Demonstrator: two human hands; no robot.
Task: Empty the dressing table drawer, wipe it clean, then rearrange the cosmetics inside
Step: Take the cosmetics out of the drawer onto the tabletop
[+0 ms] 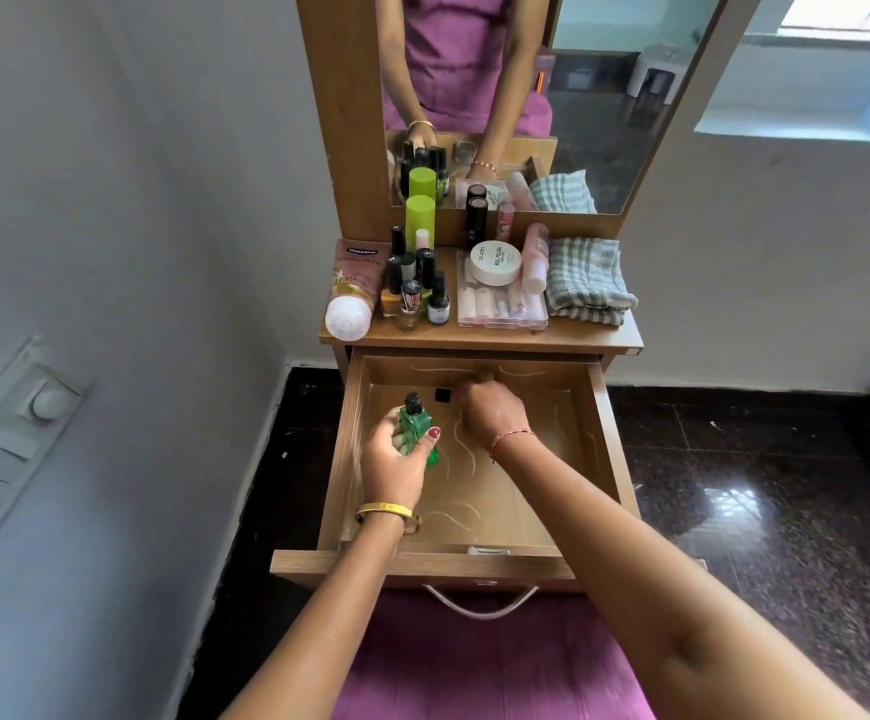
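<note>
Wood-grain drawer (607,439) stands pulled fully out below the table (479,335), and I see both hands reaching down inside it. My left hand (396,459) is wrapped around a green bottle (415,423) with a black cap, thumb across its front, over the left half of the drawer floor. My right hand (490,413) is curled, knuckles up, toward the back middle of the drawer; I cannot tell whether it is holding anything. A small black square piece (442,394) lies on the drawer floor between the bottle and the right hand, close to both. Pale wavy scuff lines mark the drawer floor. On the table top, the removed cosmetics stand in two groups: at left, a tube (352,293) lying with its white cap toward me, beside a cluster of small dark-capped bottles (415,288) and a tall lime-green container (420,220); at centre, a clear flat case (500,309) with a round white jar (495,262) resting on it. A folded checked cloth (586,278) sits at the right end.
</note>
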